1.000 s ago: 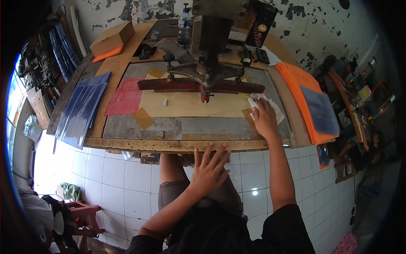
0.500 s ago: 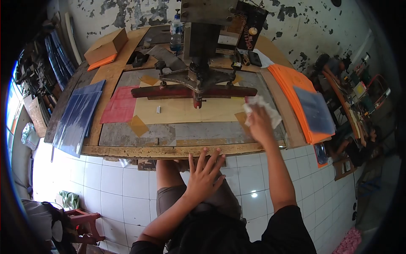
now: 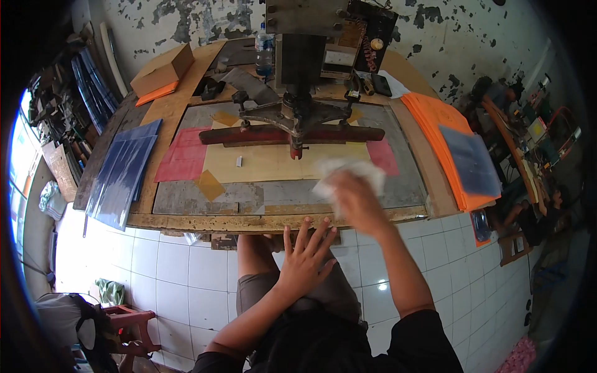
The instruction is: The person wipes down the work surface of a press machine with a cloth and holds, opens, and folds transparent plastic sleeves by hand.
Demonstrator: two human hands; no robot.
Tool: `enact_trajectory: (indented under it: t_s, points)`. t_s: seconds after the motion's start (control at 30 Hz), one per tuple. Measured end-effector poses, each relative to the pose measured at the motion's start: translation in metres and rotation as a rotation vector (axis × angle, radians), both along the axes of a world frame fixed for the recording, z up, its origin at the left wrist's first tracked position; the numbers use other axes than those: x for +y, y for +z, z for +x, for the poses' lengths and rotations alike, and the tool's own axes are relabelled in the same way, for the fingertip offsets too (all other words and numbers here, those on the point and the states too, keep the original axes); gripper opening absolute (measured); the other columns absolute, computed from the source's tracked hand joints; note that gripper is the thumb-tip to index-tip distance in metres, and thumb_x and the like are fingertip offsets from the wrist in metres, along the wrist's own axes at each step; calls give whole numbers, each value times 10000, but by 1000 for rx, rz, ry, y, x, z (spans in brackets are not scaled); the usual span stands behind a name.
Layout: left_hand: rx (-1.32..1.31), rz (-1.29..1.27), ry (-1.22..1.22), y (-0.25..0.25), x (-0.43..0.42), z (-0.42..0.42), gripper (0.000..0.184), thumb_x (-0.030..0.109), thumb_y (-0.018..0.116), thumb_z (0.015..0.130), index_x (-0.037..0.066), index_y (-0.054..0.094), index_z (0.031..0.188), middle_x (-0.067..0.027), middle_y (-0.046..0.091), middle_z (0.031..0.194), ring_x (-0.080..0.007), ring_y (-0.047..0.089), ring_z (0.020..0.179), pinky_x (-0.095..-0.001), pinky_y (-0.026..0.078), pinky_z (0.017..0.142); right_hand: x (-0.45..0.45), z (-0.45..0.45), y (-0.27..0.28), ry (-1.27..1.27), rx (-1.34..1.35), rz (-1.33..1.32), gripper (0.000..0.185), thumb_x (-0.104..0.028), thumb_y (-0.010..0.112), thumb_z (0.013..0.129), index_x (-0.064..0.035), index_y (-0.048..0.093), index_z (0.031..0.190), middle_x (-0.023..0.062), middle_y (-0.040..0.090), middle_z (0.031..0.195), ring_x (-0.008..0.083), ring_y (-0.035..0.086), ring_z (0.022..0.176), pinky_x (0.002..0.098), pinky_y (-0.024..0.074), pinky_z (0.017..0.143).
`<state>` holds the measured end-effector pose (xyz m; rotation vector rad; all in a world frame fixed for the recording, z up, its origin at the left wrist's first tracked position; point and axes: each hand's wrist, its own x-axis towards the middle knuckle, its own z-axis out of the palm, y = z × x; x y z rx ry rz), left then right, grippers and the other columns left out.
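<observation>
My right hand (image 3: 349,189) grips a white cloth (image 3: 367,171), smeared by motion, over the front right of the grey metal plate (image 3: 180,202). Flat on that plate lies a cream sheet (image 3: 267,169), with a pink sheet (image 3: 180,155) at its left and pink showing at its right. Brown tape (image 3: 210,186) covers the sheet's front left corner, and a small pale piece (image 3: 239,161) rests on the cream surface. My left hand (image 3: 305,258) is open, fingers spread, its fingertips at the table's wooden front edge (image 3: 261,222). Above the sheet hangs a press head with a red bar (image 3: 249,135).
Blue clear plastic sheets (image 3: 124,171) lie at the left edge. Orange folders (image 3: 435,133) are stacked on the right, a blue plastic sheet (image 3: 469,161) on top. A cardboard box (image 3: 163,68), water bottle (image 3: 263,55) and phone (image 3: 381,84) stand or lie behind. Another person (image 3: 500,93) sits far right.
My right hand has moved the cloth left and nearer, from the plate's right side toward its front middle, uncovering the right pink area. My left hand stays at the table edge.
</observation>
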<state>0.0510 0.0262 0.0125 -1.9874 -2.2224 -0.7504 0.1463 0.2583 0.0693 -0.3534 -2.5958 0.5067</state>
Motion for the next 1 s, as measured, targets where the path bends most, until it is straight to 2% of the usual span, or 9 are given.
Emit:
enact_trajectory:
  t_s: [0.17, 0.3, 0.37, 0.43, 0.5, 0.63, 0.8, 0.9, 1.0]
  points:
    - [35, 5, 2, 3, -1, 0, 799, 470, 752, 969, 203, 479, 1672, -59, 361, 1785, -421, 243, 1663, -788, 117, 1280, -7, 7, 13, 184, -23, -86, 318, -199, 665, 1070, -165, 757, 1373, 63, 656, 1549, 310, 555, 1480, 509, 392, 1245]
    - [13, 28, 1, 4, -1, 0, 790, 436, 754, 962, 205, 485, 1669, -59, 362, 1784, -421, 247, 1663, -780, 116, 1285, 44, 24, -7, -645, -26, 183, 346, -196, 634, 1080, -135, 702, 1414, 123, 628, 1548, 344, 542, 1461, 566, 398, 1189]
    - [27, 18, 11, 3, 0, 1, 786, 417, 754, 961, 209, 485, 1669, -58, 360, 1785, -418, 247, 1665, -777, 114, 1288, 33, 21, -28, -742, -78, 308, 337, -242, 618, 1101, -133, 702, 1408, 138, 582, 1594, 366, 515, 1478, 588, 396, 1184]
    - [41, 17, 20, 3, 1, 2, 784, 403, 754, 959, 214, 483, 1671, -58, 357, 1787, -413, 239, 1668, -773, 111, 1290, -12, 17, -3, -289, -120, 85, 350, -291, 598, 1122, -151, 699, 1427, 151, 538, 1631, 381, 492, 1504, 613, 375, 1219]
    - [37, 10, 18, 1, 0, 2, 784, 394, 757, 957, 216, 485, 1670, -56, 359, 1786, -408, 234, 1671, -772, 109, 1292, -58, 26, 5, 38, -72, 167, 372, -275, 618, 1109, -149, 689, 1451, 148, 545, 1621, 373, 497, 1505, 594, 377, 1232]
    - [7, 12, 10, 3, -2, 0, 780, 389, 767, 950, 216, 497, 1661, -47, 377, 1776, -395, 245, 1669, -765, 117, 1293, -12, 64, -1, -173, 17, 115, 402, -203, 639, 1076, -110, 672, 1466, 128, 613, 1566, 375, 524, 1480, 560, 405, 1203]
    - [30, 53, 25, 17, 1, -4, 683, 374, 772, 953, 200, 581, 1585, -44, 480, 1696, -365, 359, 1596, -690, 217, 1281, 19, 95, -16, -716, 15, 222, 381, -194, 670, 1047, -111, 713, 1416, 129, 629, 1545, 398, 530, 1464, 563, 392, 1206]
    - [-50, 33, 5, 32, 6, -10, 583, 345, 759, 971, 170, 638, 1513, -61, 558, 1616, -334, 468, 1506, -620, 278, 1262, -37, 82, -12, -400, 52, 218, 368, -207, 671, 1044, -127, 729, 1399, 112, 630, 1547, 398, 514, 1485, 572, 372, 1215]
    - [-68, -23, -74, 58, 32, -29, 510, 312, 734, 999, 121, 660, 1466, -98, 605, 1558, -319, 540, 1439, -551, 318, 1255, -66, 84, -12, -316, 75, 136, 371, -207, 665, 1046, -147, 730, 1405, 90, 626, 1561, 388, 502, 1502, 577, 358, 1219]
